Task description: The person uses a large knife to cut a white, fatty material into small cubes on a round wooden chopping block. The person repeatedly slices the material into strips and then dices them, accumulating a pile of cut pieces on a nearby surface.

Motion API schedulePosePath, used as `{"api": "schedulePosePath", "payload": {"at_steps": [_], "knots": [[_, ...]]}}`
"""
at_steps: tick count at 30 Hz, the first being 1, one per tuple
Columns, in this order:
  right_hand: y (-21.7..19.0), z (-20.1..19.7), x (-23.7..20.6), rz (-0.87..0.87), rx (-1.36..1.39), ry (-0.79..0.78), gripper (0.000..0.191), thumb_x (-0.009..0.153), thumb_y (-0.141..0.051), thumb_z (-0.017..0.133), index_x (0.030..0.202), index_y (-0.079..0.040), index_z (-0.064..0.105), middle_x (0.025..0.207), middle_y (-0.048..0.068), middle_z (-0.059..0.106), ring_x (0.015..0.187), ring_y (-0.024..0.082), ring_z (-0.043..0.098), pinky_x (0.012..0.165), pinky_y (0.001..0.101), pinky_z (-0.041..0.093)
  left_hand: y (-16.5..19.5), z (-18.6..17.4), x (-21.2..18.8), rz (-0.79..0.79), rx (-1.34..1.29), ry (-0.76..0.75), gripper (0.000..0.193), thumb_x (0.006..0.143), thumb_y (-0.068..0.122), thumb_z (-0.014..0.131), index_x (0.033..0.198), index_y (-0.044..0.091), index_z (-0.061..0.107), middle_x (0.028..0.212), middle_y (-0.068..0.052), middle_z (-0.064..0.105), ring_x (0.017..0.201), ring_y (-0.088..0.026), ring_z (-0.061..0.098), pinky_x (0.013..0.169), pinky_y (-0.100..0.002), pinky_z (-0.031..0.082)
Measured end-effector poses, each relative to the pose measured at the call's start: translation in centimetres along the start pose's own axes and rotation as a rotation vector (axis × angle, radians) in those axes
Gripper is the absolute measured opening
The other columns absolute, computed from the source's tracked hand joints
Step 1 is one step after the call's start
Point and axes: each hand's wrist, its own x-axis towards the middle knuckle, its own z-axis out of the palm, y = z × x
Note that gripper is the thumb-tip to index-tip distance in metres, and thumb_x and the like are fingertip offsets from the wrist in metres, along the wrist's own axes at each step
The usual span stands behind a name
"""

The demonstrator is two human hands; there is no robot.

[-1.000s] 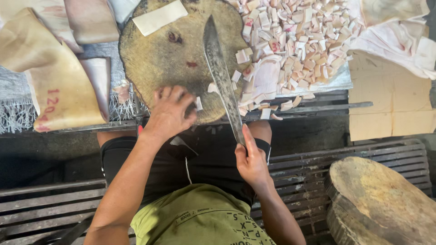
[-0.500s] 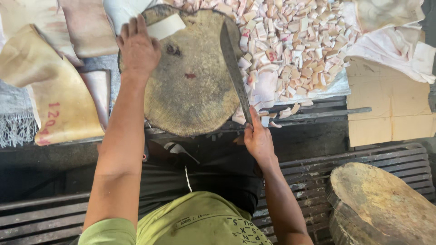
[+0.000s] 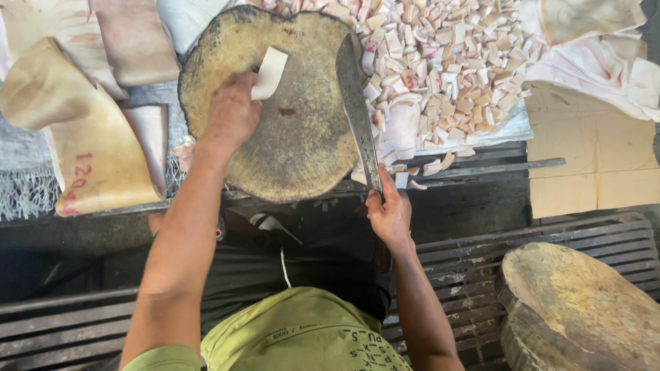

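My left hand (image 3: 230, 113) rests on a round, worn wooden chopping block (image 3: 302, 151) and holds one end of a pale strip of pork skin (image 3: 269, 72) that lies on the block's far side. My right hand (image 3: 388, 213) grips the handle of a long cleaver (image 3: 356, 103) at the block's near right edge. The blade lies along the block's right side, pointing away from me. A small red stain marks the middle of the block.
A heap of several small cut pale pieces (image 3: 440, 65) lies right of the block. Large sheets of skin (image 3: 75, 130) lie at the left and far right (image 3: 605, 41). Cardboard (image 3: 598, 165) covers the right. A second wooden block (image 3: 577, 309) stands lower right, beside slatted benches (image 3: 62, 323).
My left hand went from the block's near edge to its far side, took the pale strip and drew it toward the middle. The cleaver shifted slightly right; my right hand kept its grip.
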Motion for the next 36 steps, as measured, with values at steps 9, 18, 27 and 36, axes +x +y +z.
{"api": "schedulePosePath", "payload": {"at_steps": [9, 18, 27, 36], "knots": [[1.8, 1.7, -4.4, 0.06, 0.48, -0.09, 0.069, 0.096, 0.007, 0.049, 0.162, -0.009, 0.032, 0.08, 0.003, 0.06, 0.059, 0.006, 0.052, 0.054, 0.0216, 0.047, 0.9, 3.5, -4.3, -0.652, -1.213, -0.204, 0.069, 0.08, -0.004, 0.063, 0.145, 0.0, 0.041, 0.121, -0.02, 0.069, 0.099, -0.027, 0.075, 0.088, -0.035, 0.064], [-0.2, 0.6, -6.1, 0.09, 0.446, -0.038, 0.065, 0.096, 0.006, 0.048, 0.159, -0.007, 0.039, 0.077, 0.003, 0.061, 0.055, 0.007, 0.054, 0.05, 0.0226, 0.048, 3.6, 3.1, -9.7, 0.262, -0.206, 0.026, 0.047, 0.091, -0.002, 0.059, 0.138, 0.002, 0.062, 0.13, -0.016, 0.065, 0.109, -0.032, 0.067, 0.097, -0.042, 0.056], [-1.7, -0.8, -7.4, -0.068, 0.097, 0.049, 0.065, 0.096, 0.004, 0.052, 0.159, -0.005, 0.039, 0.079, 0.005, 0.071, 0.061, 0.008, 0.063, 0.056, 0.0245, 0.054, 1.9, 2.6, -11.7, 0.511, 0.332, -0.047, 0.044, 0.085, 0.007, 0.065, 0.129, 0.006, 0.067, 0.138, -0.008, 0.059, 0.127, -0.03, 0.053, 0.105, -0.045, 0.046], [-4.1, -0.2, -7.3, -0.727, -0.332, 0.396, 0.068, 0.1, -0.004, 0.055, 0.164, -0.004, 0.033, 0.116, 0.034, 0.065, 0.093, 0.042, 0.072, 0.075, 0.0366, 0.062, 0.8, 0.1, -13.6, 0.462, 0.124, -0.105, 0.031, 0.088, 0.017, 0.069, 0.117, 0.004, 0.07, 0.127, -0.009, 0.065, 0.12, -0.03, 0.059, 0.1, -0.044, 0.048]]}}
